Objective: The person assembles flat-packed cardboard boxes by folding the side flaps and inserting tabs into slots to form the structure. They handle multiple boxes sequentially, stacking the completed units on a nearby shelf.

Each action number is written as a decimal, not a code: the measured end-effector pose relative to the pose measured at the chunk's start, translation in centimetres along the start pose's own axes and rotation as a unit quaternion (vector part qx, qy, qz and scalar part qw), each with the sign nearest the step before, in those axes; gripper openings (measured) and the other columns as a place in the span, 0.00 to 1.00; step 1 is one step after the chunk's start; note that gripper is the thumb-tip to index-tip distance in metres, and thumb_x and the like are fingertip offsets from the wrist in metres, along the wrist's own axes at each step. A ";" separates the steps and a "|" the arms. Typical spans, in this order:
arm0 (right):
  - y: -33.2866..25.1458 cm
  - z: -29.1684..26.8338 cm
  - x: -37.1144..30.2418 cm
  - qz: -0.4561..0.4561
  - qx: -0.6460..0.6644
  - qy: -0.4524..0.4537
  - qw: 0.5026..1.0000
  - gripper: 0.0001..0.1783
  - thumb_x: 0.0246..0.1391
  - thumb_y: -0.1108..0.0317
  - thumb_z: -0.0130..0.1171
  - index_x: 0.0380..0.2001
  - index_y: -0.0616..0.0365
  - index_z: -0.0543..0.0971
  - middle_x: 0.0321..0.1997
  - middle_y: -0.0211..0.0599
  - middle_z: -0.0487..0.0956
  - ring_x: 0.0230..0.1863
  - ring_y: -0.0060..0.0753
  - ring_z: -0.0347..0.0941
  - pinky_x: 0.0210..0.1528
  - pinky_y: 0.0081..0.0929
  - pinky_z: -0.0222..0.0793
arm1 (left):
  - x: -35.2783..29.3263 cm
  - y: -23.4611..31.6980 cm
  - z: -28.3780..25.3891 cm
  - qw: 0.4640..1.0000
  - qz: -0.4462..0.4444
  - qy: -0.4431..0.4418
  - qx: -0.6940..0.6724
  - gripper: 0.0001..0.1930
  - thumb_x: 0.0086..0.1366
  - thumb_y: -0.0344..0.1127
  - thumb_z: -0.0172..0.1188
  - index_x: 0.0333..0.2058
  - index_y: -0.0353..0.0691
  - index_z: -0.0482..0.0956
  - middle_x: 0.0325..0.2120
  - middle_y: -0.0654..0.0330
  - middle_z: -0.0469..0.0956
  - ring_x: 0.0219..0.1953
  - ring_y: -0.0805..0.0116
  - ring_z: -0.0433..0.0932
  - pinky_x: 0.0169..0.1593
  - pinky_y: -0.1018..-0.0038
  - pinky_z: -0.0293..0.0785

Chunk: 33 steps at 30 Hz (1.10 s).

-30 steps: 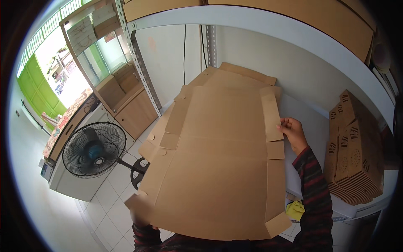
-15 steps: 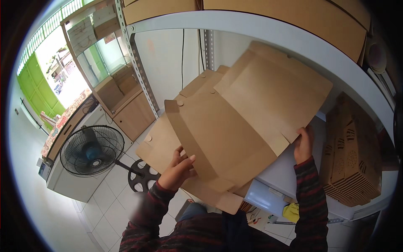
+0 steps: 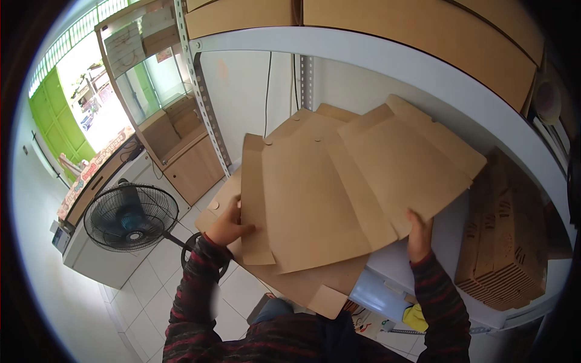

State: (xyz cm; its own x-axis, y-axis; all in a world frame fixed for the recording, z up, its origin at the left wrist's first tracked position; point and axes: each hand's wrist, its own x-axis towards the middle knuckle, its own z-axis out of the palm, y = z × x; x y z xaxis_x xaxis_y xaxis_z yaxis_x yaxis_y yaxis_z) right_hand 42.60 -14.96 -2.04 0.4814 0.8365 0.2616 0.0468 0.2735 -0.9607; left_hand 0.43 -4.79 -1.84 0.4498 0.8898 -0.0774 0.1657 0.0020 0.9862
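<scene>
Left hand [image 3: 225, 227] shifted leftward — gripping a narrow cardboard flap [image 3: 254, 193].

Place: small shop or packing room, I think
Flat cardboard blanks [image 3: 308, 199]: spread before me
Metal rack [image 3: 302, 40]: loaded with boxes [image 3: 411, 21]
Glass cabinet [image 3: 158, 85]: stands left
Green gate [image 3: 59, 118]: beside daylit opening [image 3: 100, 115]

The cardboard [image 3: 308, 206] is plain brown, the sleeves [image 3: 440, 296] red-striped black, the gate [image 3: 55, 112] green.
</scene>
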 end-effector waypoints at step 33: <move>-2.5 3.1 -2.3 -0.170 -0.173 -0.314 0.918 0.27 0.62 0.64 0.49 0.61 0.66 0.66 0.62 0.57 0.68 0.65 0.47 0.64 0.66 0.36 0.57 | 6.6 5.7 11.4 0.795 0.190 -0.261 0.514 0.38 0.60 0.60 0.59 0.60 0.37 0.67 0.66 0.44 0.56 0.69 0.44 0.50 0.69 0.45 0.45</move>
State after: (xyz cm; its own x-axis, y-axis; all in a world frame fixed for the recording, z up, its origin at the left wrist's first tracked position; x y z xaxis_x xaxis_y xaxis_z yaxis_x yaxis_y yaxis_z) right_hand 38.70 -16.13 0.05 -0.2059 0.8690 0.4498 0.4281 0.4934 -0.7572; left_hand 14.37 -4.17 1.63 0.8970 0.4260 -0.1178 0.4398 -0.8344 0.3322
